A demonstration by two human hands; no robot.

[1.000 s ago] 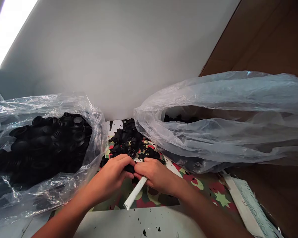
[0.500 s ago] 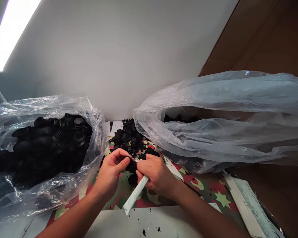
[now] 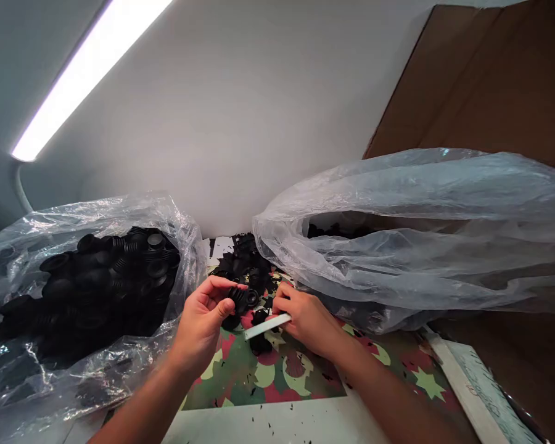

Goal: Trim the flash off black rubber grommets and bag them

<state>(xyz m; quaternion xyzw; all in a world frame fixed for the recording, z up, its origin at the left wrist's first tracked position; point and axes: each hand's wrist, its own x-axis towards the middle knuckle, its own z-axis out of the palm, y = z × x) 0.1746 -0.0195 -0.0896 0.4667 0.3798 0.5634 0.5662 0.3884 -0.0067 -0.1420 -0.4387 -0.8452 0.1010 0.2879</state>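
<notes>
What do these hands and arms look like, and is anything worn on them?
They are a person's, not a machine's. The left hand and right hand are ungloved, with slim forearms. No sleeves, watch or bracelet show, nor any cables or markings.

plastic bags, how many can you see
2. One clear bag is on the left, full of ribbed black parts; another bag is on the right, in front of the brown cardboard. More could be hidden behind them.
</notes>
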